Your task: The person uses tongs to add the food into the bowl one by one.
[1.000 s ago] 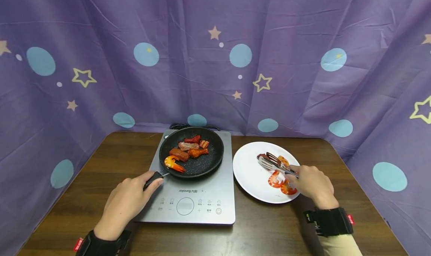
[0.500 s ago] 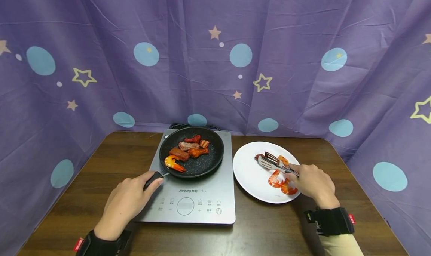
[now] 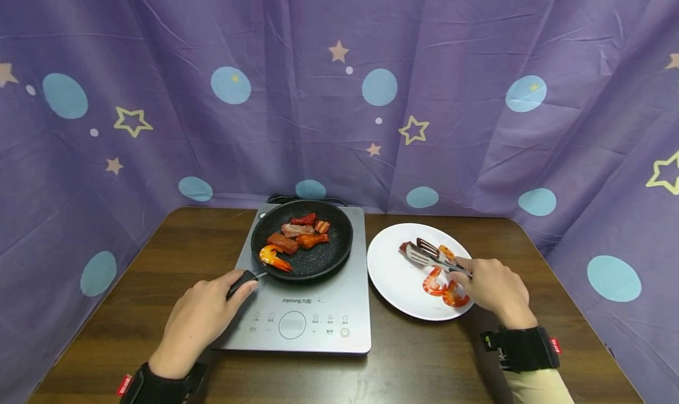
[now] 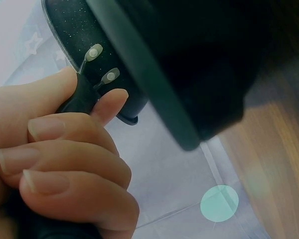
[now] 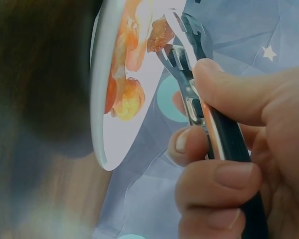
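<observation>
My left hand (image 3: pixel 198 315) grips the black handle (image 3: pixel 241 284) of a frying pan (image 3: pixel 331 259). In the pan lie a prawn (image 3: pixel 273 258), a drumstick (image 3: pixel 312 240) and several meat pieces. My right hand (image 3: pixel 497 289) holds metal tongs (image 5: pixel 222 134) with slotted heads and dark handles, thumb on one side and fingers curled round the other. Between the tong heads, in the right wrist view, is a brownish-red meat piece (image 5: pixel 160 35), above the white plate (image 3: pixel 387 268); whether it touches the plate I cannot tell. Two prawn pieces (image 3: pixel 434 283) lie on the plate near my fingers, beside a yellowish piece (image 3: pixel 447 252).
Under the pan is a silver induction cooker (image 3: pixel 339 312) with a touch panel along its front. Its black cable (image 3: pixel 281 199) runs behind. All stands on a brown wooden table (image 3: pixel 424 357), with a purple curtain (image 3: pixel 318 127) at the back.
The tongs and the meat piece have shifted slightly left and toward the far side over the plate. My left hand and the pan have not visibly moved.
</observation>
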Motion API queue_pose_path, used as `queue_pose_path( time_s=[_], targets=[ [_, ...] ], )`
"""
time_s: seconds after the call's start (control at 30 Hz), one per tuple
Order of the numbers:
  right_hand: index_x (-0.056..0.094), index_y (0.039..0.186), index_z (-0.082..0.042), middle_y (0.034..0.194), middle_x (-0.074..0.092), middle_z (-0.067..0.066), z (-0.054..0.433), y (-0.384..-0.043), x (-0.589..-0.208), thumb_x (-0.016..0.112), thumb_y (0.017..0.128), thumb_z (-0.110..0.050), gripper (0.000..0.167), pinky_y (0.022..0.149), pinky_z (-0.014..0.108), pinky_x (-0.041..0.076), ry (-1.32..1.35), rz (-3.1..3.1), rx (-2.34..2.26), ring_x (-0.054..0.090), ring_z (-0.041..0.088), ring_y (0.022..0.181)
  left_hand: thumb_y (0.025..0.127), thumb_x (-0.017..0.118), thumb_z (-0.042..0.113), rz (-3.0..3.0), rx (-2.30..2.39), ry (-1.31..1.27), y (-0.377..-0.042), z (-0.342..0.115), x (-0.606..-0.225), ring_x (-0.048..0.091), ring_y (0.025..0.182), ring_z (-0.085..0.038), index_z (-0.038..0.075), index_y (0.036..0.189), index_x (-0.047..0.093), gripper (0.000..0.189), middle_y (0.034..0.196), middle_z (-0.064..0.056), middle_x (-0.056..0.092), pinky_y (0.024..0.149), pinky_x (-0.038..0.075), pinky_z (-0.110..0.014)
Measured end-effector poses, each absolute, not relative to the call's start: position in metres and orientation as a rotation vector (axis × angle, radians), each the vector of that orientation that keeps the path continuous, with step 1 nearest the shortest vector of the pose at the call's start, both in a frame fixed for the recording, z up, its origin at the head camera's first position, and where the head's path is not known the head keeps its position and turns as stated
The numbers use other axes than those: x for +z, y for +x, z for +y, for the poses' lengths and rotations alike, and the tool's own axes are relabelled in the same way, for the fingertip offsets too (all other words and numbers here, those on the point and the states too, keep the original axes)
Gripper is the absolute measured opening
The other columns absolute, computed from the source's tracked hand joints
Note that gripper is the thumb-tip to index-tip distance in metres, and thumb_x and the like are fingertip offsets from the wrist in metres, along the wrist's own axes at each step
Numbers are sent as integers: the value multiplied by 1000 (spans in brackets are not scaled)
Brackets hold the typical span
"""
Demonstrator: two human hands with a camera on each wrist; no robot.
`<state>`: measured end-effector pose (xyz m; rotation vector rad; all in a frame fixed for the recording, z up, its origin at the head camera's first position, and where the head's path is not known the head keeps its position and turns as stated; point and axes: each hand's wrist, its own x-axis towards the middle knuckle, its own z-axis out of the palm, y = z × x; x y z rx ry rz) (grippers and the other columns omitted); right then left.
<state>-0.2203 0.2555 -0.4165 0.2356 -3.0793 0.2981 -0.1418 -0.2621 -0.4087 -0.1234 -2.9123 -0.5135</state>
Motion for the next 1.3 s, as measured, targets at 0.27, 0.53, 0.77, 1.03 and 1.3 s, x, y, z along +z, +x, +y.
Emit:
queue_pose_path(
  time_s=[0.27,0.53,0.77,1.03,1.3],
  targets=[
    [70,143,-15,117,73,27,257,-220,-415,71,100,-48,54,54,47,46,254,-3056,318,61,29,73,104,68,49,-2905,-512,-133,-141,-262,-409,76,85,-43,3,134,72,55,111,-26,77,58,56,-53],
    [69,144,-15,114,73,26,256,-220,-414,70,101,-49,55,54,45,43,244,-3058,322,59,29,72,104,68,49,-2918,-519,-127,-142,-262,-408,76,86,-43,2,135,71,56,112,-26,77,58,56,-52],
    [69,144,-18,106,73,22,255,-219,-413,71,101,-47,52,53,46,43,274,-3009,364,60,29,75,104,67,49,-2924,-525,-123,-142,-262,-408,76,87,-44,2,136,71,56,114,-27,76,58,56,-53],
    [69,144,-24,83,65,6,245,-216,-408,71,101,-48,49,53,40,39,296,-2954,442,57,24,74,104,68,49,-2911,-523,-124,-141,-262,-408,76,86,-43,4,135,72,55,112,-25,77,58,56,-53],
    [69,144,-28,63,48,-1,232,-212,-401,69,103,-49,47,49,36,35,341,-2919,486,49,18,62,104,68,49,-2910,-518,-130,-142,-262,-408,76,83,-42,2,135,71,56,111,-26,77,57,56,-52]
  ],
)
